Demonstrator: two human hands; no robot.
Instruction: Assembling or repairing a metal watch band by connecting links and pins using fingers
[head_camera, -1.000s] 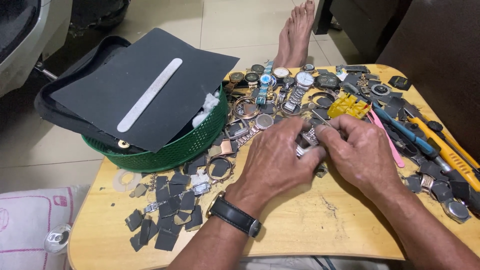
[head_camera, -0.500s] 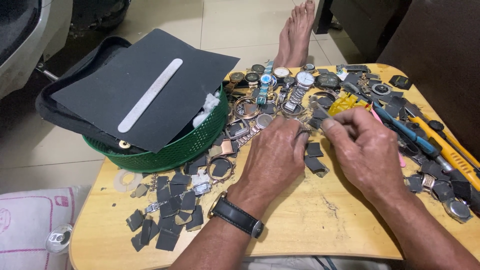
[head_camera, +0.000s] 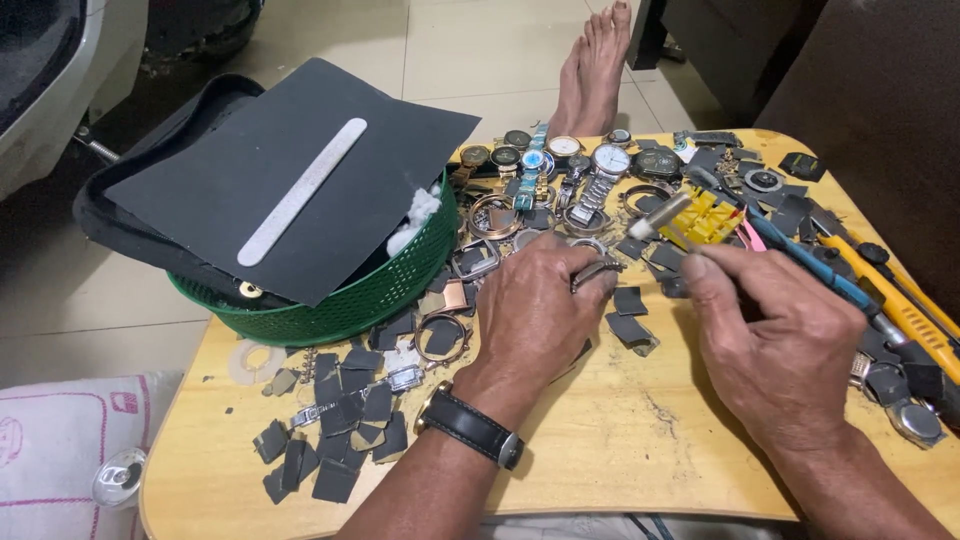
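- Head view: a low wooden table (head_camera: 620, 450) is littered with watch parts, and the green basket (head_camera: 330, 300) at its far left corner serves as the landmark here.
- The left hand (head_camera: 545, 310) lies palm down just right of the basket, its fingers curled and pinching a small metal watch piece (head_camera: 592, 272) at the fingertips. A black-strapped wristwatch (head_camera: 470, 428) sits on that wrist.
- The right hand (head_camera: 785, 345) is farther right of the basket, fingers closed around a thin tool (head_camera: 660, 217) whose pale tip points back towards the basket, just above the watch piece.
- Atop the basket rests a dark sheet (head_camera: 300, 170) with a pale nail file (head_camera: 302, 191) lying on it.
- Right of the basket, at the far edge, a cluster of watches (head_camera: 560, 165) lies face up.
- In front of the basket, dark square scraps (head_camera: 340, 430) are scattered.
- Far right of the basket, past the right hand, lies a yellow knife (head_camera: 900, 300).
- Beyond the table, bare feet (head_camera: 595, 65) rest on the tiled floor.
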